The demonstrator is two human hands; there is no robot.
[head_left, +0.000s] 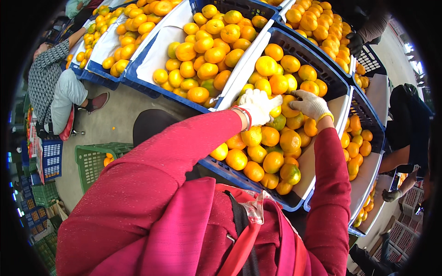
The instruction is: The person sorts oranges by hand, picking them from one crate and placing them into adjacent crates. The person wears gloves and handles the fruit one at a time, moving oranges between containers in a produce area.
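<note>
Orange-yellow mandarins (273,162), a few with green patches, fill a blue crate (239,180) right in front of me. Both of my hands wear white knit gloves and work over the middle of this fruit. My left hand (258,106) has its fingers closed around a mandarin (275,112), mostly covered by the glove. Close beside it, my right hand (314,106) reaches in from the right, its fingertips curled on another mandarin (289,106). White paper (326,138) lines the crate's side.
Similar paper-lined crates of mandarins (207,43) adjoin on the left and right. A green crate (99,161) stands on the floor at left. One person (50,87) sits at the far left; another (405,133) is at right. A dark-gloved hand (354,43) shows at upper right.
</note>
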